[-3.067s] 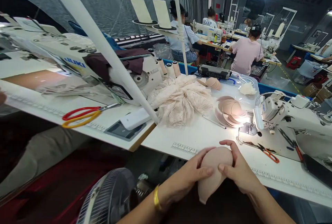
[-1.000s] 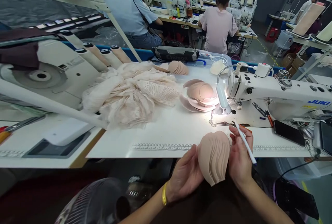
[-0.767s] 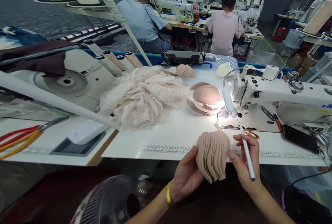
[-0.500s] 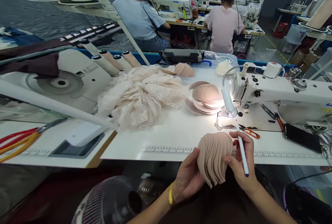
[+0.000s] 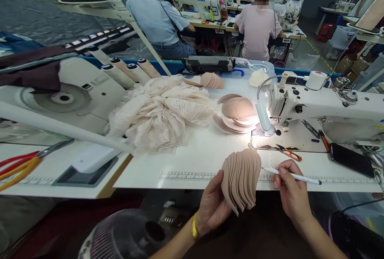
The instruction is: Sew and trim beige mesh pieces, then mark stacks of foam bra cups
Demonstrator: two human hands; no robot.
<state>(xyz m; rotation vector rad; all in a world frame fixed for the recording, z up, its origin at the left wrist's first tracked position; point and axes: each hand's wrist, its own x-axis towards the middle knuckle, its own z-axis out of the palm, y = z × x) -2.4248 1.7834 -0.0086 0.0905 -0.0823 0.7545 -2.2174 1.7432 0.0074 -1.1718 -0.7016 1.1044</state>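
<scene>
My left hand (image 5: 213, 205) grips a fanned stack of beige bra cups (image 5: 242, 179) at the table's front edge, thumb on the near left side. Between the thumb and fingers of my right hand (image 5: 292, 191) is a white marker pen (image 5: 295, 176), its thin tip pointing left, close to the stack's right edge; I cannot tell whether it touches. Behind them, under the lamp, a pile of similar pink-beige cups (image 5: 239, 111) lies on the table. Orange-handled scissors (image 5: 289, 153) lie beyond my right hand.
A white sewing machine (image 5: 336, 105) stands at right, with a black phone (image 5: 351, 159) before it. Cream lace fabric (image 5: 162, 111) is heaped left of centre. Red- and yellow-handled shears (image 5: 27, 165) lie far left. A fan (image 5: 120, 237) stands below the table edge. Co-workers sit beyond.
My right hand has moved off the stack to the right, and the pen has swung from near upright to almost level. My left hand has shifted the stack slightly left.
</scene>
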